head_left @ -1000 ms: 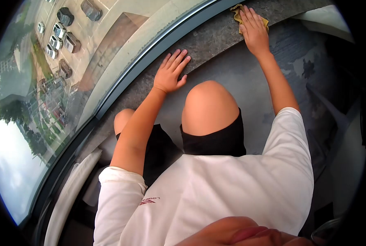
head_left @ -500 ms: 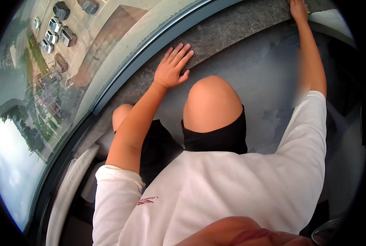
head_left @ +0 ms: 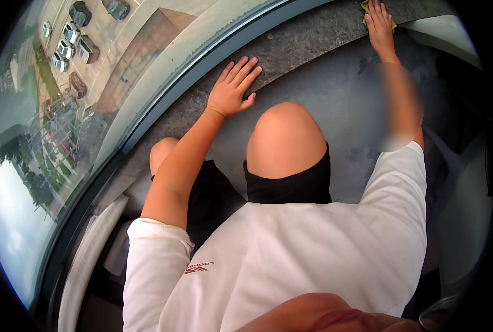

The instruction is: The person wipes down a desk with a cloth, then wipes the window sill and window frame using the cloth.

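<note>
My left hand lies palm down on the grey stone-patterned window sill, fingers stretched and nothing in them. Farther along the same sill, at the upper right, my right hand presses on a yellow cloth. Only the edges of the cloth show around the fingers; the rest is hidden under the hand. A blurred patch covers part of my right forearm.
A dark window frame runs along the sill, with a parking lot and cars outside the glass. My bare knee is close to the sill's edge. A white curved piece borders the sill's right end. White fabric hangs at lower left.
My right hand and the yellow cloth have moved left along the sill, toward me. My left hand stays in the same place.
</note>
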The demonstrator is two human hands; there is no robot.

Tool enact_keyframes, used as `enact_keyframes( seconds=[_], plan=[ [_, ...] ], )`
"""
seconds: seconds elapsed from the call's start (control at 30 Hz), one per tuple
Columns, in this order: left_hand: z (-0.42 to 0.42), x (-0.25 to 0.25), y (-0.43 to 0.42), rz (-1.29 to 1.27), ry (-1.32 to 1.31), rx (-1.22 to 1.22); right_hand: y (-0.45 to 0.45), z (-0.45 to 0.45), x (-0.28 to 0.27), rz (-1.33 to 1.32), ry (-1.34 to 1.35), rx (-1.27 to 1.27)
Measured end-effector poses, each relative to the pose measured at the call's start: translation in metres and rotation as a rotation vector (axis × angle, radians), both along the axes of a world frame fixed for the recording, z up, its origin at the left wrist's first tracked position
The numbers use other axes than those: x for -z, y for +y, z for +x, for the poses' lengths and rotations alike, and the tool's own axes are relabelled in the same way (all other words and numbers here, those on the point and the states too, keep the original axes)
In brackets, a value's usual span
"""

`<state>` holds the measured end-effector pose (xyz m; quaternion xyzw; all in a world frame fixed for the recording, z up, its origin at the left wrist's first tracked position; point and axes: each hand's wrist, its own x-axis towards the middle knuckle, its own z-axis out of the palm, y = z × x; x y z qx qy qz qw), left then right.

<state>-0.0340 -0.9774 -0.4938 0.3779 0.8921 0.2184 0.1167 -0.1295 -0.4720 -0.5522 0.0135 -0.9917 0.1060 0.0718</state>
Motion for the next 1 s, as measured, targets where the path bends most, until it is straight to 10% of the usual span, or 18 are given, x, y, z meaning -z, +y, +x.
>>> enact_keyframes(
  seconds=[1.0],
  plan=[
    [0.007, 0.000, -0.004, 0.074, 0.113, 0.029, -0.041, -0.002, 0.021, -0.038, 0.250, 0.110]
  ],
)
